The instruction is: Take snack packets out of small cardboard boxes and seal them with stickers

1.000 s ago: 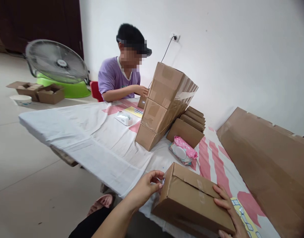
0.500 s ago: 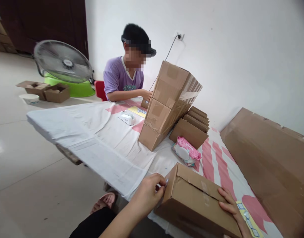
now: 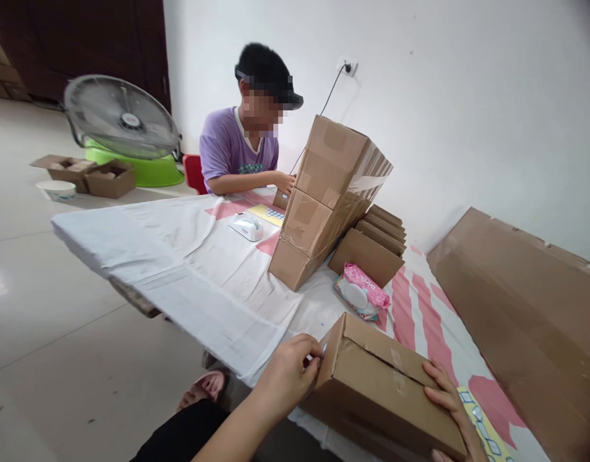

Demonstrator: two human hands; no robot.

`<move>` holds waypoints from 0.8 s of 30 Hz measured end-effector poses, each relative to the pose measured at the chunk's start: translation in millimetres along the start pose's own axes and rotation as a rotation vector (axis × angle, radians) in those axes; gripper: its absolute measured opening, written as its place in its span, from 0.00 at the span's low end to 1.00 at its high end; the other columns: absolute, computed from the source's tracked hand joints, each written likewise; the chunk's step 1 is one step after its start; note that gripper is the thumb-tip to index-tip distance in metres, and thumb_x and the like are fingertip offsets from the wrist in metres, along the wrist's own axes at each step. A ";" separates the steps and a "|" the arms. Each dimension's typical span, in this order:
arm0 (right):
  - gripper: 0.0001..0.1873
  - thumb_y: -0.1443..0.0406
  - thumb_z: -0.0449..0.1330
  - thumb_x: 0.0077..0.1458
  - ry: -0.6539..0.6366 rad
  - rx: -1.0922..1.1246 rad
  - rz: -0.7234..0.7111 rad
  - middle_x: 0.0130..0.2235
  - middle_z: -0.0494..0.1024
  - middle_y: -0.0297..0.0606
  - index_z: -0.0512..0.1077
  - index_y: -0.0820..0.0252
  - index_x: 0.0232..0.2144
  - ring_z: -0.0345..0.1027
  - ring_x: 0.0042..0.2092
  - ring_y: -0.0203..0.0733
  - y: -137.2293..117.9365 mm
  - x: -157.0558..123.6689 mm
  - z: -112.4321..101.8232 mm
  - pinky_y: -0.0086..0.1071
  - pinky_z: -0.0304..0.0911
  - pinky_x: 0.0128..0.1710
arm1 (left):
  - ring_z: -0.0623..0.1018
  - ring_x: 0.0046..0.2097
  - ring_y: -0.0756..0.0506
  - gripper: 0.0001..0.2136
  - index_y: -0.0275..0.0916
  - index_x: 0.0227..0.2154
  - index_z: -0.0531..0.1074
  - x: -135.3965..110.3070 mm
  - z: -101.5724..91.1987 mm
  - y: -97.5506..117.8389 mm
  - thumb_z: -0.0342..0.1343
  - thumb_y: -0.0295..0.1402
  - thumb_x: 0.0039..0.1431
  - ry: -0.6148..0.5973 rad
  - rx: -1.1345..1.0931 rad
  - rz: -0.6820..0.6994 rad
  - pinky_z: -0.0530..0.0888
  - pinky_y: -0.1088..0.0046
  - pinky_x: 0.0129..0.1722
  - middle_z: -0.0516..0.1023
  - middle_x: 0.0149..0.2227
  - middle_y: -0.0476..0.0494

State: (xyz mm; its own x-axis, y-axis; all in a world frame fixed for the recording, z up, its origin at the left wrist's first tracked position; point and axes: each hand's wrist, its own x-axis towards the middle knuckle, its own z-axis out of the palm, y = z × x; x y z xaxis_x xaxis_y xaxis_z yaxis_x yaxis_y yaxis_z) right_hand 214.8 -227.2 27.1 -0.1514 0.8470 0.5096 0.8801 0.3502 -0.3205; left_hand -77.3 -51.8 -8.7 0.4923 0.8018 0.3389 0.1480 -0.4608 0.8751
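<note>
From my end: carton (image 3: 381, 385) sits at the near edge of the table (image 3: 131, 237), seamed top face up, one end turned toward the left hand (image 3: 292, 369). That placing looks chosen so both ends are in easy reach.

Right hand (image 3: 451, 401) clasps the other end, fingers spread over the top near the seam, thumb lower down, partly cut off by the frame. I read that as bracing, so the carton doesn't slide or turn while the left works. Left hand has thumb and fingertips bent in close together at the end face, right by a small pale label (image 3: 324, 349). Can't tell if they pinch it or just press; fingers cover part of it. A fingertip hold like this suits something thin and small.

Beyond the carton, near but apart, a pink wipes pack (image 3: 365, 292) lies in front of a row of upright boxes (image 3: 367, 253). Beside that, a tall stack of boxes (image 3: 319, 192), three high, probably piled to save table space. White tape dispenser (image 3: 247, 226) is well out on the cloth, apart from both hands. Yellow sheet (image 3: 482, 423) lies just beside the right hand.

Across the table, a co-worker in a purple shirt (image 3: 240, 147) has a hand (image 3: 285, 183) on a smaller box (image 3: 280, 199), partly hidden behind the stack.
</note>
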 end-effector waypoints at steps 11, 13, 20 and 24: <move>0.27 0.50 0.57 0.55 0.033 0.021 0.042 0.63 0.60 0.45 0.64 0.52 0.54 0.47 0.66 0.63 -6.0 2.6 1.5 0.56 0.51 0.60 | 0.74 0.34 0.47 0.08 0.40 0.26 0.68 7.6 1.6 -0.1 0.46 0.23 0.52 -0.018 0.002 -0.062 0.69 0.73 0.33 0.73 0.31 0.46; 0.27 0.50 0.57 0.56 0.040 0.007 0.031 0.63 0.60 0.46 0.63 0.53 0.54 0.47 0.66 0.63 -6.1 3.3 3.1 0.56 0.51 0.60 | 0.74 0.33 0.47 0.07 0.40 0.26 0.68 8.8 3.3 -2.0 0.46 0.24 0.52 0.003 -0.005 -0.081 0.68 0.72 0.32 0.73 0.30 0.47; 0.27 0.49 0.52 0.58 0.081 -0.062 0.012 0.63 0.58 0.49 0.61 0.55 0.55 0.48 0.65 0.61 -6.2 1.9 10.7 0.54 0.55 0.58 | 0.73 0.28 0.48 0.03 0.41 0.22 0.65 12.8 14.5 -13.5 0.49 0.28 0.47 0.173 -0.233 -0.225 0.68 0.72 0.30 0.70 0.23 0.52; 0.26 0.51 0.53 0.58 0.086 -0.060 0.023 0.63 0.57 0.48 0.60 0.55 0.55 0.46 0.66 0.62 -10.8 3.9 12.1 0.55 0.53 0.59 | 0.74 0.23 0.48 0.02 0.41 0.24 0.62 16.0 16.8 -14.3 0.47 0.31 0.49 0.224 -0.307 -0.310 0.71 0.73 0.26 0.70 0.19 0.54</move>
State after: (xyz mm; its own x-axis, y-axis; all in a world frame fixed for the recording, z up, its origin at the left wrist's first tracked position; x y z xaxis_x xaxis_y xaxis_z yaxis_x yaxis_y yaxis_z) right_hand 199.3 -222.7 22.9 -0.0933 0.8161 0.5703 0.9086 0.3040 -0.2864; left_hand -57.1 -38.8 -21.6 0.2637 0.9611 0.0826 -0.0174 -0.0809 0.9966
